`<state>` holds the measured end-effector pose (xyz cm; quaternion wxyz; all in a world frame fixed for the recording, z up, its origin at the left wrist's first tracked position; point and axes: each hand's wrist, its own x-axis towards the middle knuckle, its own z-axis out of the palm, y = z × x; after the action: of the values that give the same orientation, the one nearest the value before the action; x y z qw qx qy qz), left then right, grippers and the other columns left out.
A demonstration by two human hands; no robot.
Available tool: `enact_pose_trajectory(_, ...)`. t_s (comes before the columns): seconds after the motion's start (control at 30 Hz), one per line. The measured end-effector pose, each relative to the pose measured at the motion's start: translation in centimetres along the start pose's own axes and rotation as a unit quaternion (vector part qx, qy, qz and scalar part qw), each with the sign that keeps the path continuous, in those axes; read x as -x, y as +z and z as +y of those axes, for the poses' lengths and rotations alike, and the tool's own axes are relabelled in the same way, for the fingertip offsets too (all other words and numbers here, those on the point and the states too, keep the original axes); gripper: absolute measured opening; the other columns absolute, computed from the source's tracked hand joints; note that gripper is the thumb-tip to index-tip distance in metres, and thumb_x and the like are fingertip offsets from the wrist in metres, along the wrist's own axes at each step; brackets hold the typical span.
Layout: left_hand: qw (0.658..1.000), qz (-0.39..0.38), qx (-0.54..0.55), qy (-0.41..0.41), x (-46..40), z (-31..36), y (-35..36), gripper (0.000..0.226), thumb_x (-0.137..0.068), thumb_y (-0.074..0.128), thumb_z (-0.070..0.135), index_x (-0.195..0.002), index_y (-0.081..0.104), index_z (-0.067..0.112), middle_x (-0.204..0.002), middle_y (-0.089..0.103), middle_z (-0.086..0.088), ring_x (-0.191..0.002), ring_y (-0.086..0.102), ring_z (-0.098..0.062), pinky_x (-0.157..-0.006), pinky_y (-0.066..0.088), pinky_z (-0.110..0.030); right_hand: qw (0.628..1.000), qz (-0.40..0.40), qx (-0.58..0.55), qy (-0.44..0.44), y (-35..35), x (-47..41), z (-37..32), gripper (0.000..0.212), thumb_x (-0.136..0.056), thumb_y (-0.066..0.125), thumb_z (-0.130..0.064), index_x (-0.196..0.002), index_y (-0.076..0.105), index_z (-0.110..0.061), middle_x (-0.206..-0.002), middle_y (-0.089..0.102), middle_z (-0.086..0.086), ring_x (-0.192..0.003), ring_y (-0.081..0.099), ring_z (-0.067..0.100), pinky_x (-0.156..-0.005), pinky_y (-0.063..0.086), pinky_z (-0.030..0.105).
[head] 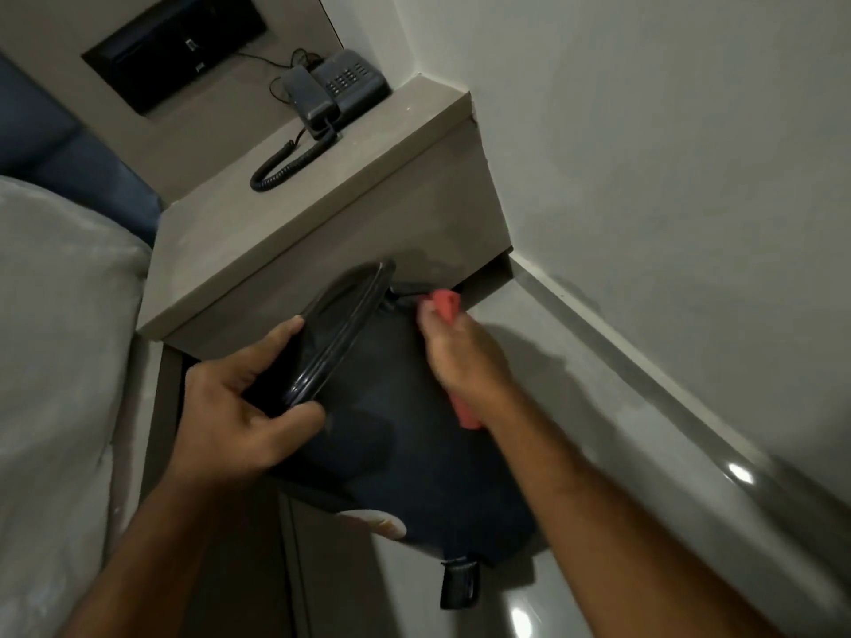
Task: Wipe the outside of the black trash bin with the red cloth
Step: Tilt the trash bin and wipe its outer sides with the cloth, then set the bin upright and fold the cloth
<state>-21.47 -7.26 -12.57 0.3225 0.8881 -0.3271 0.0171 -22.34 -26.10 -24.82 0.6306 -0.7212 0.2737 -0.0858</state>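
The black plastic trash bin point(405, 435), tipped below the grey bedside shelf point(294, 241), is steadied by the left hand point(239, 407) clamped on its raised lid, presumably exposing the side. The right hand point(465, 356), closed round the red cloth point(445, 303), presses it against the bin's outer wall.

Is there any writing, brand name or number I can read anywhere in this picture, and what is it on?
No text here is legible.
Telephone keypad: buttons show, but their digits are too small and blurred to read.
Dark wall panel: small pale marks, unreadable.
Black trash bin: a pale sticker at its lower edge, blurred; no words can be made out.
Red cloth: no print visible.
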Motion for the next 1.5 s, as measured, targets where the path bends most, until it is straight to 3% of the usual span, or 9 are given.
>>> enact_pose_trajectory(0.27,0.989,0.085,-0.114,-0.035,-1.5,-0.1,1.8,0.084,-0.066,0.076,0.042,-0.139,0.051,0.01,-0.122,0.068,-0.009,-0.09,0.064,-0.007,-0.067,0.049,-0.009,0.9,0.26,0.266,-0.225,10.7,15.3,7.4,0.045,-0.103,0.032,-0.037,-0.143,0.043,-0.017,-0.149,0.051,0.016,-0.142,0.033,0.041,-0.099,0.039,0.062)
enact_pose_trajectory(0.43,0.994,0.04,-0.098,-0.033,0.0,-0.2,0.4,0.064,-0.07,0.072,0.041,-0.13,0.06,0.021,-0.095,0.072,0.02,-0.085,0.068,0.006,-0.059,0.052,-0.007,0.953,0.284,0.064,0.088,6.7,12.4,8.8,0.074,-0.095,0.029,-0.048,-0.153,0.029,-0.002,-0.157,0.036,0.029,-0.146,0.031,0.046,-0.119,0.024,0.055)
enact_pose_trajectory(0.57,0.99,0.064,-0.111,-0.055,0.3,-0.6,-0.1,0.071,-0.073,0.074,0.037,-0.137,0.055,0.015,-0.113,0.073,-0.001,-0.097,0.069,-0.008,-0.079,0.061,-0.033,0.93,0.205,0.004,0.306,1.6,4.4,3.8,0.067,-0.1,0.024,-0.054,-0.141,0.049,-0.008,-0.146,0.048,0.022,-0.131,0.046,0.042,-0.113,0.032,0.056)
enact_pose_trajectory(0.7,0.985,0.09,-0.134,-0.054,-0.2,0.2,0.9,0.085,-0.065,0.068,0.052,-0.137,0.054,0.01,-0.11,0.074,-0.006,-0.087,0.069,-0.009,-0.072,0.061,-0.031,0.993,0.116,0.018,-0.022,3.7,6.2,-0.6,0.049,-0.099,0.021,-0.06,-0.127,0.055,-0.037,-0.141,0.055,0.003,-0.135,0.046,0.024,-0.115,0.032,0.044)
enact_pose_trajectory(0.83,0.989,0.062,-0.125,-0.053,0.2,0.2,1.1,0.089,-0.065,0.068,0.059,-0.137,0.053,0.009,-0.094,0.067,0.012,-0.074,0.068,0.002,-0.059,0.056,-0.016,0.954,0.08,0.027,-0.289,5.9,9.5,1.5,0.058,-0.1,0.02,-0.064,-0.155,0.002,-0.053,-0.164,0.015,-0.026,-0.153,0.012,0.005,-0.12,0.008,0.036)
enact_pose_trajectory(1.03,0.986,0.074,-0.129,-0.073,0.9,-0.5,0.7,0.086,-0.064,0.068,0.053,-0.14,0.052,0.017,-0.105,0.07,0.007,-0.087,0.064,0.002,-0.074,0.059,-0.028,0.959,0.158,0.034,0.232,-0.4,4.1,10.7,0.066,-0.097,0.022,-0.062,-0.114,0.061,-0.012,-0.092,0.063,0.008,-0.087,0.061,0.029,-0.088,0.049,0.041)
enact_pose_trajectory(1.17,0.983,0.059,-0.165,-0.046,0.3,0.9,1.7,0.093,-0.061,0.062,0.059,-0.137,0.051,0.008,-0.109,0.073,-0.01,-0.092,0.067,-0.014,-0.082,0.056,-0.032,0.973,0.094,0.086,0.19,-0.4,0.7,4.8,0.063,-0.1,0.023,-0.061,-0.082,0.061,-0.013,-0.068,0.058,0.004,-0.063,0.057,0.02,-0.067,0.046,0.034)
enact_pose_trajectory(1.33,0.949,-0.011,-0.312,0.029,0.7,2.0,5.8,0.091,-0.061,0.064,0.059,-0.128,0.06,-0.002,-0.13,0.062,-0.024,-0.119,0.061,-0.035,-0.099,0.049,-0.05,0.907,-0.024,-0.376,0.186,0.3,4.8,-2.4,0.057,-0.091,0.04,-0.059,-0.118,0.069,-0.017,-0.113,0.074,0.013,-0.104,0.07,0.029,-0.095,0.055,0.047)
enact_pose_trajectory(1.5,0.948,-0.021,-0.311,0.063,1.1,0.9,9.6,0.089,-0.059,0.078,0.054,-0.12,0.064,-0.008,-0.126,0.063,-0.029,-0.119,0.06,-0.04,-0.102,0.044,-0.05,0.782,0.044,-0.578,0.23,-6.1,8.8,-1.1,0.058,-0.098,0.042,-0.059,-0.098,0.065,-0.006,-0.074,0.077,0.022,-0.074,0.075,0.039,-0.058,0.059,0.044)
